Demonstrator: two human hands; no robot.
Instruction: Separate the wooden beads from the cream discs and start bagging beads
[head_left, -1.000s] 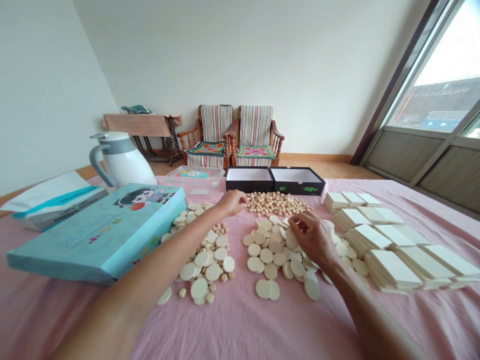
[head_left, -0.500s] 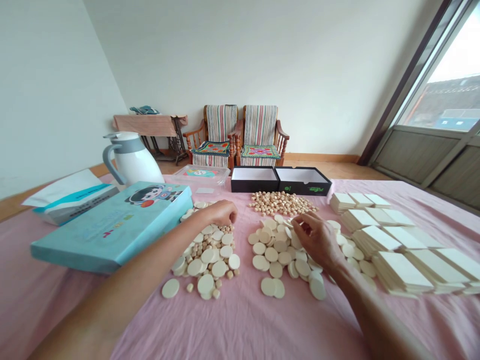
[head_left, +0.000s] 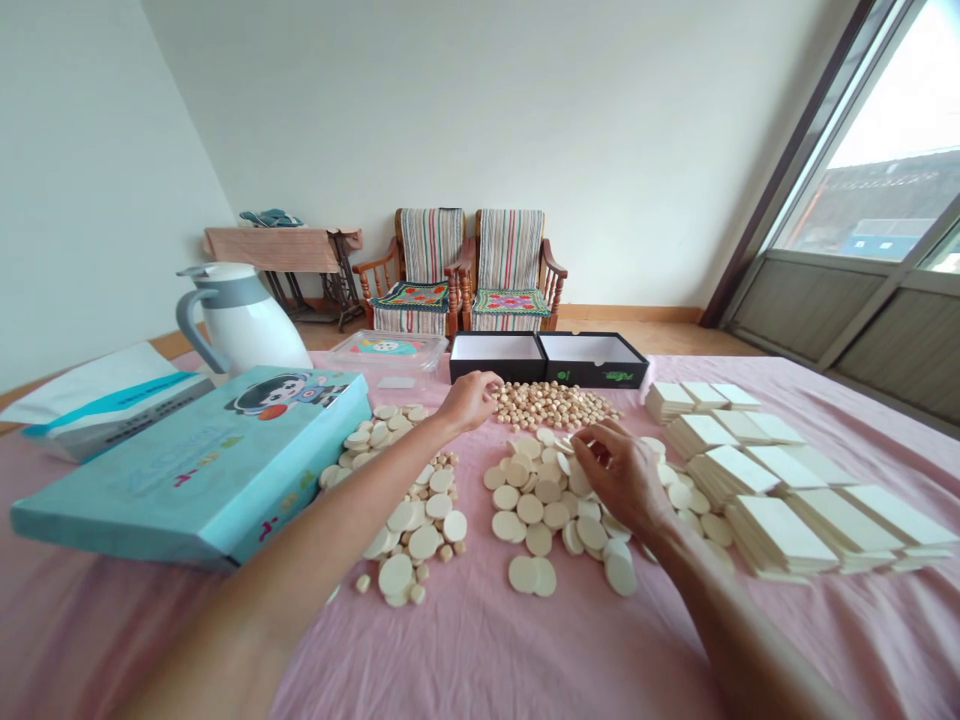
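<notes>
At the left end of the small wooden blocks (head_left: 555, 403), spread crosswise beyond the pale discs (head_left: 529, 509), the nearer left hand (head_left: 469, 402) is being held curled; over the discs, the right hand (head_left: 621, 468) is being held half-curled. Whether anything is being gripped cannot be told.

Cream discs (head_left: 529, 509), tan blocks (head_left: 555, 405), pink cloth (head_left: 495, 650), light-blue box (head_left: 180, 455), 2 multicolour-striped chair covers (head_left: 510, 250)

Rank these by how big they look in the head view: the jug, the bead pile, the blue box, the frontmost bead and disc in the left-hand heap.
1. Blue box
2. Jug
3. Bead pile
4. Disc
5. Bead
</notes>
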